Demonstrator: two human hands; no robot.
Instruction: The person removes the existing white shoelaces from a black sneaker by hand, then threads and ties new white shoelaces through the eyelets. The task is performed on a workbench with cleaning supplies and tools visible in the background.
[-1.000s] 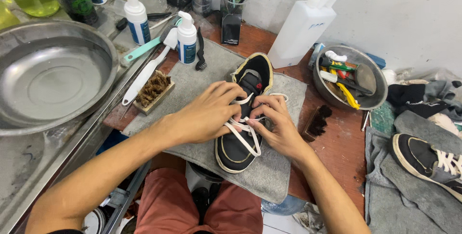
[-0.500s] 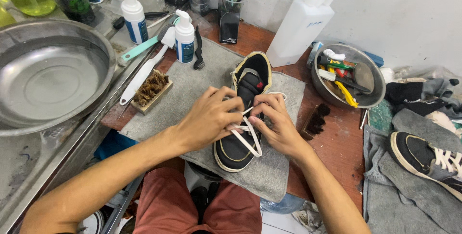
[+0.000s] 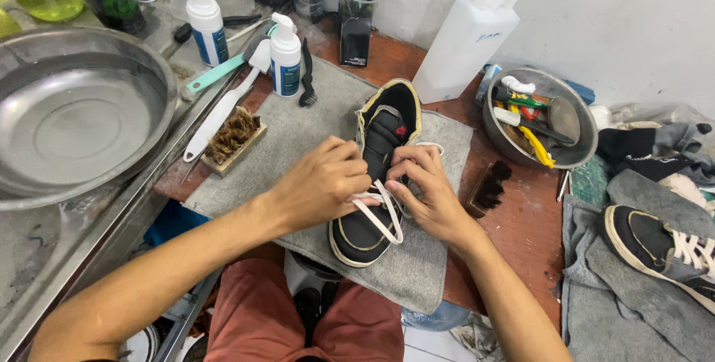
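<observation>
as 2 hands [image 3: 328, 183] work 1 black shoe [image 3: 376, 176] – 2 pump bottles [image 3: 285, 55] stand near.

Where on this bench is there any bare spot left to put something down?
The grey mat is bare between the wooden brush and the black shoe, and at its near right corner. Red tabletop shows between the dark brush and the grey cloths. The back edge is crowded with bottles, and both hands cover the shoe's laces.

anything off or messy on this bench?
Nothing spilled or damaged. Both hands, left hand and right hand, work the white lace on the black shoe. Its mate, the second shoe, lies aside on grey cloths.
</observation>
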